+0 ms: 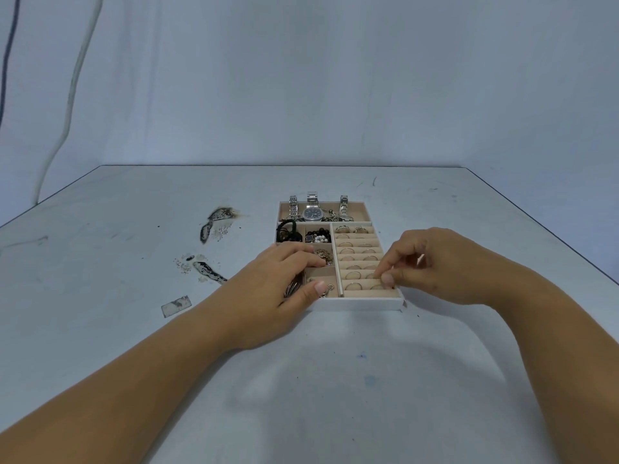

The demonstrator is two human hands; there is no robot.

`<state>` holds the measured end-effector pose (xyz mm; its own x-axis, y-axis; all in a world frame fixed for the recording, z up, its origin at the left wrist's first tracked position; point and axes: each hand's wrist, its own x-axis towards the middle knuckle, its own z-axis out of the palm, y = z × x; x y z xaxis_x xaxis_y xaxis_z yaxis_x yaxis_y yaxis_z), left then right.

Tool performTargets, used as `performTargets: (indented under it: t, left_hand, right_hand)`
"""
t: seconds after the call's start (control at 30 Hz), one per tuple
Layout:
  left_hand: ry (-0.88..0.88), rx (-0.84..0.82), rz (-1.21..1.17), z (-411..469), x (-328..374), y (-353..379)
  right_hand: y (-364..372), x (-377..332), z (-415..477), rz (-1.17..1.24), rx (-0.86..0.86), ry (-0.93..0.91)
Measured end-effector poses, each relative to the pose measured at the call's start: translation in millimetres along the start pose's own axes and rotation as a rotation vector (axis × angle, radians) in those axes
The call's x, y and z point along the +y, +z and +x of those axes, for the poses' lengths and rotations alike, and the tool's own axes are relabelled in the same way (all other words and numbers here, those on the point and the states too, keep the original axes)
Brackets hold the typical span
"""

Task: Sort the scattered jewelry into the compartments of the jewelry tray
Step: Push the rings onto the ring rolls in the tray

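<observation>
Pinching a ring (374, 275), right grip (432, 262) meets the tray (358, 304); left grip (278, 279), spread, half-covers bangles (290, 290).

Worktop (469, 212): open surface to the right of, behind and in front of the jewelry tray (355, 304).
Left hand (278, 279): lies over the tray's near-left compartments.
Right hand (432, 262): pinches a ring (372, 275) and blocks the near-right end of the ring rows (360, 251).
Watches (313, 212): fill the far compartment, with straps overhanging its rim.
</observation>
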<state>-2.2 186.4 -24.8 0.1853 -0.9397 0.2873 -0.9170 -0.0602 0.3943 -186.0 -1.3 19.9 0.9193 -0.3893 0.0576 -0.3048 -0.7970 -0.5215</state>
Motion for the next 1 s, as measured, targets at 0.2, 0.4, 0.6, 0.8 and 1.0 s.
performTargets:
  t: [0.2,0.4,0.6,0.8,1.0]
  left_hand:
    - [0.001,0.000,0.007,1,0,0]
    - [0.006,-0.007,0.012,1,-3,1]
    - [0.006,-0.013,0.019,2,-4,1]
    - [0.006,-0.007,0.014,2,-4,1]
    - [0.004,-0.005,0.017,2,-3,2]
  right_hand:
    - [-14,23,0,-0.031,0.211,0.065]
    - [-30,49,-3,-0.011,0.203,0.220]
    - [-25,56,-6,-0.199,0.055,0.269]
    - [-7,61,-15,-0.149,0.164,0.180]
    - [-3,53,-9,-0.114,0.148,0.188]
